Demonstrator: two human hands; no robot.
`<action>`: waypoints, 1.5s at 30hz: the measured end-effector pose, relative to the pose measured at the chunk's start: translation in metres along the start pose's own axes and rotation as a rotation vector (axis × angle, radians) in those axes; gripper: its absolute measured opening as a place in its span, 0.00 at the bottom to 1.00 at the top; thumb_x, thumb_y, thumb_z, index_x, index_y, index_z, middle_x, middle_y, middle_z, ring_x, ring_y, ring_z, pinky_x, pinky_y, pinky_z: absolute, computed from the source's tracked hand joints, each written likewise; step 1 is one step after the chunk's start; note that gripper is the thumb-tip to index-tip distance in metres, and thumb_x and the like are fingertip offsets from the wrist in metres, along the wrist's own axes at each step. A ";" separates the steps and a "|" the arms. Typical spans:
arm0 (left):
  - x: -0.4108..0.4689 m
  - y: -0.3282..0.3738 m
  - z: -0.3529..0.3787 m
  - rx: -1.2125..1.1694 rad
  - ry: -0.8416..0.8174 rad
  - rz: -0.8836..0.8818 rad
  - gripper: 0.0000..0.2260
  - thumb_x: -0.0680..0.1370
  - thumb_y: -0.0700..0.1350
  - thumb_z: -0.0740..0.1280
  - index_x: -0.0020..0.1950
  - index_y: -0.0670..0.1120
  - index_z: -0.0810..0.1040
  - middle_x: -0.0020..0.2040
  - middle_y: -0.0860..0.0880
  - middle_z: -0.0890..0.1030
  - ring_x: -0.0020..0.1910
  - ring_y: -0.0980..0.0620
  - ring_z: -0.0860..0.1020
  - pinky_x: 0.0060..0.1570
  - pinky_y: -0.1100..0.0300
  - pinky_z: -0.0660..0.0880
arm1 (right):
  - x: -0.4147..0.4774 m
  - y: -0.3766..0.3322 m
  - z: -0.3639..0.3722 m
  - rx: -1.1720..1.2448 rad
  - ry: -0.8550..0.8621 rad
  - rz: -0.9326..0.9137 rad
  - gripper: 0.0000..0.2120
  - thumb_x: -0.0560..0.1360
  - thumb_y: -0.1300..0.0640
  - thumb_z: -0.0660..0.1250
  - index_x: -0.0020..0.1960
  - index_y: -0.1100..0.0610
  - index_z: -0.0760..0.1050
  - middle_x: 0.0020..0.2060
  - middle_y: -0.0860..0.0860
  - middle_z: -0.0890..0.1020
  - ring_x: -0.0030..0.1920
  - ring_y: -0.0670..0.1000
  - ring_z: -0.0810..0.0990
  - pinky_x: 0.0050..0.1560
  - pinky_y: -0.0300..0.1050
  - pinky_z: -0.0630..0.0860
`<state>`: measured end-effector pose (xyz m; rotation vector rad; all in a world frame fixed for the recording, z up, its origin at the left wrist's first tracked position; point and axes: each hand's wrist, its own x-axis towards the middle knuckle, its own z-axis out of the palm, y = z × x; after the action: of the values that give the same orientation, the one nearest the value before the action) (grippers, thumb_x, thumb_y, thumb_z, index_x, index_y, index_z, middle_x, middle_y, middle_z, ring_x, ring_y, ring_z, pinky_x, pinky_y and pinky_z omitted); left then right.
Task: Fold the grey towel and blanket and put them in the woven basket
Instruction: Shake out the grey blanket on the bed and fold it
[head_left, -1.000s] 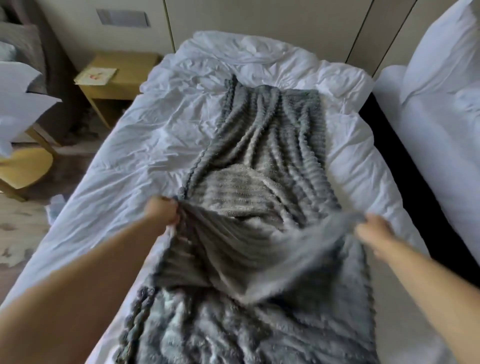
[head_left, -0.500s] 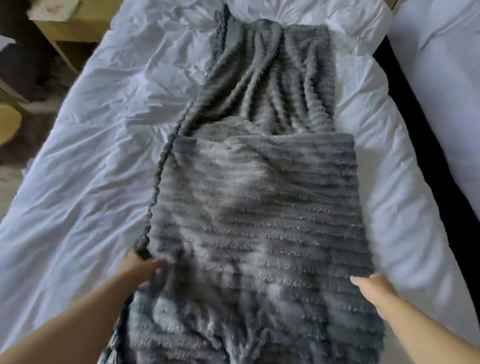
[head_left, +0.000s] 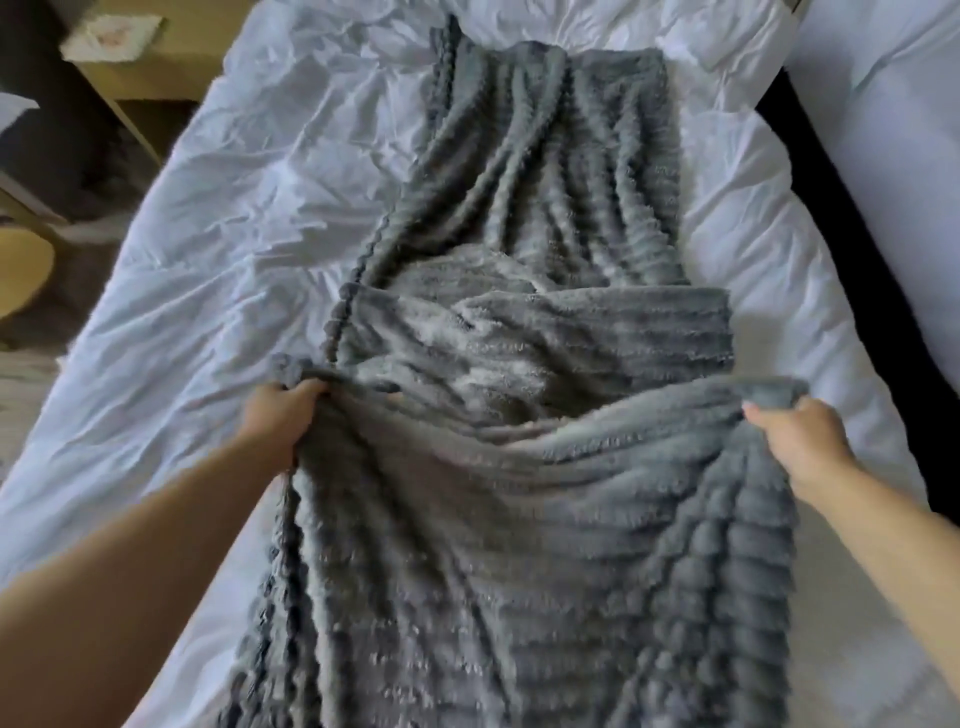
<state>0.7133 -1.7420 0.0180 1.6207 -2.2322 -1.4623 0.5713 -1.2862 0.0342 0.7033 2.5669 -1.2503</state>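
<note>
A grey ribbed fleece blanket (head_left: 545, 218) lies lengthwise down the middle of a white bed (head_left: 218, 218). Its near part is doubled over, with one folded edge lying flat across the bed. My left hand (head_left: 283, 426) grips the blanket's left edge. My right hand (head_left: 795, 441) grips the right edge at the same height. Between them a raised band of fabric sags above the folded layer. The rest of the blanket hangs toward me off the near end. No towel and no woven basket are in view.
A wooden bedside table (head_left: 119, 67) with a card on it stands at the upper left, beside a round wooden stool (head_left: 23, 270). A second white bed (head_left: 893, 130) lies to the right, across a dark gap (head_left: 841, 218).
Half a second ago the folded part lay flat with my hands at its near corners. Both hands have since gripped the edges lower down and lifted a new band of fabric up.
</note>
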 end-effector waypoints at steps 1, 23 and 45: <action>0.007 0.017 -0.002 -0.136 0.049 0.011 0.12 0.74 0.51 0.69 0.46 0.43 0.77 0.38 0.44 0.78 0.39 0.44 0.78 0.37 0.57 0.76 | 0.008 -0.019 -0.006 0.083 0.065 -0.029 0.21 0.74 0.52 0.70 0.61 0.64 0.74 0.56 0.62 0.80 0.53 0.62 0.80 0.56 0.62 0.77; -0.075 -0.208 0.007 0.351 -0.051 -0.201 0.28 0.64 0.56 0.78 0.51 0.39 0.74 0.42 0.40 0.79 0.46 0.39 0.79 0.47 0.48 0.74 | -0.088 0.211 0.006 -0.184 -0.057 0.587 0.22 0.70 0.44 0.73 0.51 0.62 0.76 0.44 0.58 0.80 0.42 0.57 0.75 0.49 0.51 0.72; -0.122 -0.272 -0.047 0.411 -0.255 -0.238 0.13 0.68 0.50 0.77 0.42 0.44 0.79 0.36 0.42 0.83 0.37 0.42 0.81 0.42 0.49 0.77 | -0.125 0.215 0.001 -0.280 -0.483 0.444 0.17 0.67 0.61 0.76 0.54 0.59 0.77 0.43 0.53 0.85 0.43 0.55 0.83 0.48 0.49 0.79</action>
<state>0.9930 -1.6873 -0.0829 1.9718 -2.7078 -1.3941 0.7868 -1.2149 -0.0672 0.7454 1.9923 -0.7797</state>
